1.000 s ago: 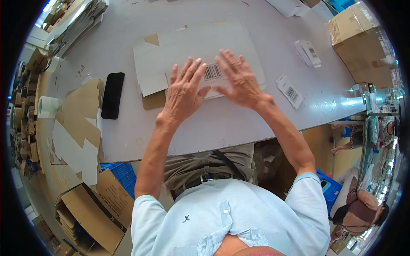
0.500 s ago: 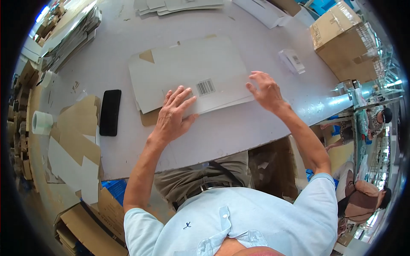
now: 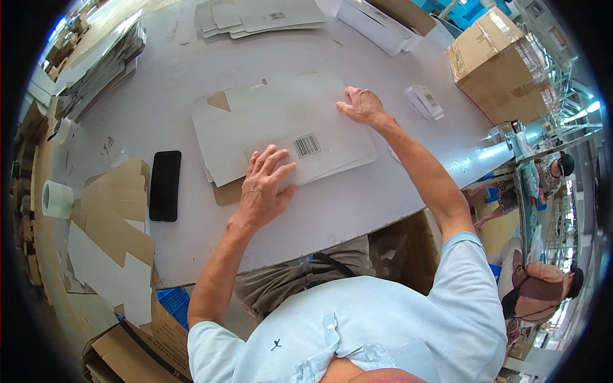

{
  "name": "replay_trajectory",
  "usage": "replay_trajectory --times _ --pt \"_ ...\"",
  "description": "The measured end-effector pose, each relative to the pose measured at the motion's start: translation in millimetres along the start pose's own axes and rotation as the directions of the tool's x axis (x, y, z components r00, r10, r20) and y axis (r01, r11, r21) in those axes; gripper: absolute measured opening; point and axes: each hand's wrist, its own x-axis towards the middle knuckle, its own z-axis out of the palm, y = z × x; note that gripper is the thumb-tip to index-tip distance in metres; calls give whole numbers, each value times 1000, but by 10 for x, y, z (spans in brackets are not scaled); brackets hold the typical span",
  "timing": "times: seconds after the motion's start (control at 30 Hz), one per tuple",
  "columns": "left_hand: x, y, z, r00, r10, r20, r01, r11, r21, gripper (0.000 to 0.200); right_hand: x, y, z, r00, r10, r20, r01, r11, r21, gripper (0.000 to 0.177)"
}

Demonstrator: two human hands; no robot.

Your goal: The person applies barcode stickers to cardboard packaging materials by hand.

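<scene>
A flattened white carton (image 3: pixel 274 121) with a printed barcode lies on the table in front of me, over other flat sheets whose edges show beneath. My left hand (image 3: pixel 263 188) rests on its near left part, fingers spread, just left of the barcode. At the far right edge of the carton is my right hand (image 3: pixel 364 107), its fingers bent and closed over that edge; the undersides of the fingertips are hidden. Left of the carton lies a black phone (image 3: pixel 165 186). A small stack of white barcoded pieces (image 3: pixel 424 103) sits to the right of my right hand.
More flattened cartons (image 3: pixel 262 16) lie at the back, with another pile (image 3: pixel 102 64) at far left. A roll of tape (image 3: pixel 57 198) and cut cardboard (image 3: pixel 115 223) are on the left. A taped brown box (image 3: pixel 498 67) stands at right. Co-workers (image 3: pixel 543 290) are beyond.
My right hand has moved up and left along the carton's right edge, and its fingers have bent inward. My left hand has stayed on the carton. The camera view has shifted slightly.
</scene>
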Motion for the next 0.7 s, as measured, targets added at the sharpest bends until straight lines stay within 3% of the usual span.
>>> replay_trajectory --times 0.07,0.2,0.27,0.3,0.37,0.43,0.5,0.57,0.6,0.67,0.7 --pt "-3 1 1 1000 14 3 -14 1000 -3 45 -4 1 61 988 -22 -153 14 999 -48 56" --pt "-2 -6 4 1000 24 -2 -24 1000 3 45 116 -49 -57 987 25 -159 -31 999 -38 52" --pt "-8 -5 9 1000 23 -10 -23 1000 -1 45 214 9 -111 990 123 -64 -110 978 180 53" --pt "-4 -7 1 1000 24 -19 -24 1000 5 45 194 -11 -206 991 114 -70 -100 979 179 53" --pt "-5 2 -16 1000 25 -13 -25 1000 12 46 33 -44 -377 999 50 -23 -38 928 370 65" --pt "-19 -27 4 999 29 -32 -29 999 16 46 -243 53 -358 995 -62 -74 93 831 548 71" --pt "-34 -23 3 998 45 -45 -45 999 12 45 -635 193 -259 990 -142 15 98 749 656 71" --pt "-46 -2 19 980 156 -124 -142 983 118 42 -935 262 -53 978 -179 -108 193 567 801 56" --pt "-50 34 3 979 151 -134 -135 984 120 42 -972 299 -65 976 -190 -107 199 571 797 56" --pt "-77 116 -73 862 390 -325 -381 920 94 37 -1001 365 -64 972 -76 -223 235 368 900 47" --pt "-79 144 -61 861 394 -320 -383 918 99 37 -945 277 -195 959 -31 -282 275 338 900 45"
